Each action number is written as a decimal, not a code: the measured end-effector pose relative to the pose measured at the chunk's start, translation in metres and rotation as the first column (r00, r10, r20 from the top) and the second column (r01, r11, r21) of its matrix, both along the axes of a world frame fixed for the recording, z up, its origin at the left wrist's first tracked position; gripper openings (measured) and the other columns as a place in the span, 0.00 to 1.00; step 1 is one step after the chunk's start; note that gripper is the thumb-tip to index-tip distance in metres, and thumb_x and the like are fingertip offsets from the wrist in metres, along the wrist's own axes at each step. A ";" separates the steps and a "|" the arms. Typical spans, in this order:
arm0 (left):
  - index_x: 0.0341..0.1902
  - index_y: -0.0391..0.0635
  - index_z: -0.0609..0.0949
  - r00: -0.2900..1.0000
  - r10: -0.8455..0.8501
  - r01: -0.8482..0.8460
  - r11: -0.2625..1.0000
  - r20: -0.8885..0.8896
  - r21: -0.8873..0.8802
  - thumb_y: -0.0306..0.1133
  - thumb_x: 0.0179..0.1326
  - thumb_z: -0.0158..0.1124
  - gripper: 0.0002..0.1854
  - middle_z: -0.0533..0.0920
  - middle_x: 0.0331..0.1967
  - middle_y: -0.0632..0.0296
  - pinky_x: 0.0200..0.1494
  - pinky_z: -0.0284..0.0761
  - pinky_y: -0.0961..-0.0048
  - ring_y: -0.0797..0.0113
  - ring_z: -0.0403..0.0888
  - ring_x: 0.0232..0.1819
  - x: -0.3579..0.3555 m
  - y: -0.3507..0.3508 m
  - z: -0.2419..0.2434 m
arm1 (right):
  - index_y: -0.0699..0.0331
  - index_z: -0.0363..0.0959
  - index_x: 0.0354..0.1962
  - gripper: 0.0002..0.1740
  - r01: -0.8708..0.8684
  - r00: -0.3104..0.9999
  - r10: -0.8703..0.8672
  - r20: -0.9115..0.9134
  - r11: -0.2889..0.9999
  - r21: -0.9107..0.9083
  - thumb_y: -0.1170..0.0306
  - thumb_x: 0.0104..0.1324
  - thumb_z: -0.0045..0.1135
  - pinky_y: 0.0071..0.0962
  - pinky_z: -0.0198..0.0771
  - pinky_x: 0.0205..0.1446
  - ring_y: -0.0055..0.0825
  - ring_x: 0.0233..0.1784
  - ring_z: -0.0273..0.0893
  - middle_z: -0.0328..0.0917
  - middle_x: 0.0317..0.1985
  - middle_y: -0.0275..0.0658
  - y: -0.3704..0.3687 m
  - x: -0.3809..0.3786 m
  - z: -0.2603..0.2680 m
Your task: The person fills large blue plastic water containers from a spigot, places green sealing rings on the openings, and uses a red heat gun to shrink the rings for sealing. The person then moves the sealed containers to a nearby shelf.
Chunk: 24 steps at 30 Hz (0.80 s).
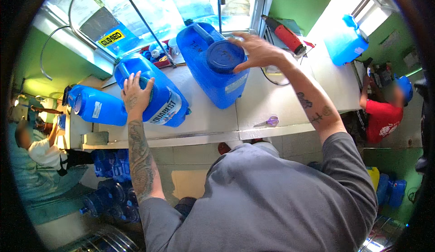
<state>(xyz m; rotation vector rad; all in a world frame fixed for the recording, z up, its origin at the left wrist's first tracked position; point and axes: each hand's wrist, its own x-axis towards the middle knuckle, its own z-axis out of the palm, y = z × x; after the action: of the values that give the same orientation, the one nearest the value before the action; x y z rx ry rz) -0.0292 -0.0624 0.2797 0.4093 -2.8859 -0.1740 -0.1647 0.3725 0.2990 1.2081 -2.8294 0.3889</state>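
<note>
Two large blue plastic water jugs stand on the white counter before me. My left hand (136, 94) rests with spread fingers over the cap of the labelled jug (166, 99), partly hiding that cap. At the other jug (200, 72), the fingers of my right hand (256, 49) are spread around the right edge of its round dark blue cap (225, 55); whether they grip it cannot be told. A third blue jug (105, 107) is beside the labelled one, at the left. Purple-handled scissors (272, 121) lie near the counter's front edge.
A red heat gun (287, 36) lies at the back right, with a cable near it. Another blue jug (345, 43) stands at the far right. One person (384, 116) in red is at right, another (44, 151) at left. Clear bottles (112, 197) are below at left.
</note>
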 end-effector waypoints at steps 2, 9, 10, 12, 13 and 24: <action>0.74 0.55 0.71 0.998 -0.016 0.015 1.000 -0.057 -0.013 0.67 0.66 0.54 0.40 0.64 0.77 0.53 0.79 0.43 0.42 0.49 0.52 0.80 0.001 0.010 0.007 | 0.60 0.62 0.70 0.45 0.157 0.984 -0.164 -0.064 0.983 -0.100 0.46 0.64 0.65 0.45 0.53 0.80 0.52 0.77 0.58 0.62 0.72 0.56 0.065 -0.010 -0.017; 0.79 0.40 0.60 0.930 -0.154 0.367 0.450 -0.334 0.814 0.64 0.74 0.47 0.43 0.74 0.69 0.46 0.75 0.59 0.60 0.55 0.70 0.71 -0.069 0.126 -0.003 | 0.61 0.69 0.65 0.34 0.456 0.790 -0.425 0.441 0.889 0.041 0.53 0.67 0.63 0.44 0.70 0.68 0.48 0.64 0.74 0.73 0.63 0.52 0.205 0.037 -0.181; 0.80 0.41 0.56 0.942 -0.162 0.328 0.269 -0.293 0.906 0.67 0.73 0.45 0.46 0.74 0.69 0.45 0.74 0.60 0.61 0.55 0.71 0.71 -0.090 0.145 -0.010 | 0.58 0.68 0.66 0.35 0.448 0.787 -0.414 0.457 0.893 0.038 0.51 0.67 0.63 0.43 0.70 0.67 0.45 0.63 0.75 0.73 0.63 0.50 0.213 0.044 -0.198; 0.82 0.41 0.52 0.958 -0.173 0.241 0.058 -0.228 0.969 0.72 0.70 0.43 0.52 0.76 0.66 0.43 0.73 0.62 0.62 0.55 0.73 0.67 -0.117 0.168 -0.021 | 0.54 0.64 0.69 0.38 0.455 0.769 -0.408 0.492 0.890 0.028 0.48 0.67 0.62 0.43 0.69 0.69 0.43 0.64 0.75 0.75 0.62 0.49 0.223 0.052 -0.223; 0.82 0.41 0.50 0.964 -0.172 0.214 0.040 -0.205 0.976 0.75 0.69 0.42 0.54 0.77 0.64 0.43 0.72 0.63 0.63 0.56 0.75 0.65 -0.126 0.175 -0.024 | 0.54 0.62 0.70 0.38 0.471 0.770 -0.441 0.460 0.880 0.056 0.48 0.68 0.62 0.43 0.68 0.70 0.43 0.66 0.73 0.74 0.62 0.48 0.228 0.052 -0.231; 0.84 0.51 0.44 0.984 -0.153 0.106 0.073 -0.094 0.992 0.79 0.66 0.33 0.55 0.78 0.63 0.43 0.71 0.66 0.59 0.54 0.77 0.63 -0.101 0.204 -0.006 | 0.64 0.42 0.77 0.49 0.443 0.873 -0.452 0.185 0.892 0.091 0.60 0.65 0.54 0.48 0.76 0.56 0.53 0.57 0.77 0.75 0.55 0.57 0.243 -0.048 -0.313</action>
<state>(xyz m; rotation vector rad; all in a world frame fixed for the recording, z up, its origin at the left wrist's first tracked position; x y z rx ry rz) -0.1306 0.1417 0.2734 0.2923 -2.2292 -2.2946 -0.2129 0.6155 -0.0137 0.4991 -3.1774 0.4390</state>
